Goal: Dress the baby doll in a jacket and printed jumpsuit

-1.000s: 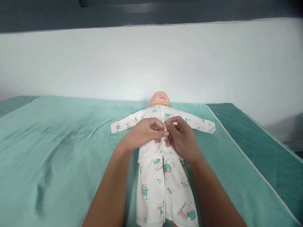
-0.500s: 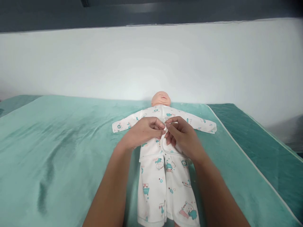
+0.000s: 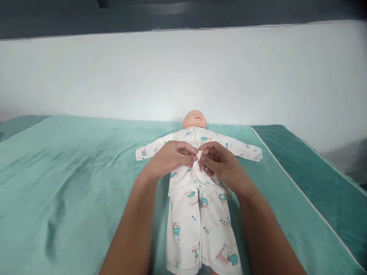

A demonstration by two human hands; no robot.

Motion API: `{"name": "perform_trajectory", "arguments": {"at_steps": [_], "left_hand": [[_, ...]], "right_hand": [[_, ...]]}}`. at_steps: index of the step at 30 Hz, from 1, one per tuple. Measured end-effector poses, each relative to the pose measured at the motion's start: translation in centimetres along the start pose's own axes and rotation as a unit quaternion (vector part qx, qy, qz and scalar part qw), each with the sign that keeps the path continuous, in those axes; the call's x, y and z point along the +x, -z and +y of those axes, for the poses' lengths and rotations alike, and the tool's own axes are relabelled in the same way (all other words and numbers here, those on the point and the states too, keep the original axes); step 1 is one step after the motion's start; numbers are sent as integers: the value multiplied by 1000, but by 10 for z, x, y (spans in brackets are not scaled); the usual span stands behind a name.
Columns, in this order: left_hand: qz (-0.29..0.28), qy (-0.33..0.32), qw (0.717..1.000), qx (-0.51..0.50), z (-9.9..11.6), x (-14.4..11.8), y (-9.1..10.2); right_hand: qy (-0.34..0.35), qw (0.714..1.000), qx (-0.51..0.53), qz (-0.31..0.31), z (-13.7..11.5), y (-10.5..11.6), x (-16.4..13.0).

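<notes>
A baby doll (image 3: 195,119) lies on its back, dressed in a white printed shirt (image 3: 180,181) and matching white pants (image 3: 185,233). Over its chest, my left hand (image 3: 179,154) pinches the shirt's front edge between thumb and fingers. From the other side my right hand (image 3: 216,158) grips the same front opening, its fingertips close to those of my left hand. A bit of the white edging shows raised between the two hands. The fastener itself, if any, is too small and covered to make out. Both sleeves stretch out sideways.
A green cloth (image 3: 86,183) with some wrinkles covers the surface under the doll. A darker green strip (image 3: 309,164) runs along the right, past a pale seam. Behind the doll's head rises a white wall (image 3: 183,76), with a dark band above.
My fingertips have shifted slightly at the shirt's front edge, and a small gap now shows between the hands. The doll stays in place.
</notes>
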State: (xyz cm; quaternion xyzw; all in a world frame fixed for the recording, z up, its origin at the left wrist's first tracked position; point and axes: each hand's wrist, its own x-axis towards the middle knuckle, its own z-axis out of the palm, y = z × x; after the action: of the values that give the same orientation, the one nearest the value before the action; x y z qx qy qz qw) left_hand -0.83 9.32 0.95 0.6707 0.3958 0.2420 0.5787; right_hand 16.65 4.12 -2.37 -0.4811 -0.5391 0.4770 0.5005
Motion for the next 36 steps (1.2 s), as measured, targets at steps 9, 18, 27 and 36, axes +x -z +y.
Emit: {"name": "perform_trajectory", "arguments": {"at_steps": [9,18,27,36], "left_hand": [[18,1,999,39,3,-4,-4],[45,-2,996,81,2,-2,-8],[40,-10,997,67,1,-3,-7],[22,-7,999,43,0,-2,-7]], "right_hand": [[-11,999,-33,24,3,-2,1],[-20,999,-33,25,0,-1,0],[-13,1000,-14,24,2,-1,2],[-8,1000,-5,10,0,2,2]]}}
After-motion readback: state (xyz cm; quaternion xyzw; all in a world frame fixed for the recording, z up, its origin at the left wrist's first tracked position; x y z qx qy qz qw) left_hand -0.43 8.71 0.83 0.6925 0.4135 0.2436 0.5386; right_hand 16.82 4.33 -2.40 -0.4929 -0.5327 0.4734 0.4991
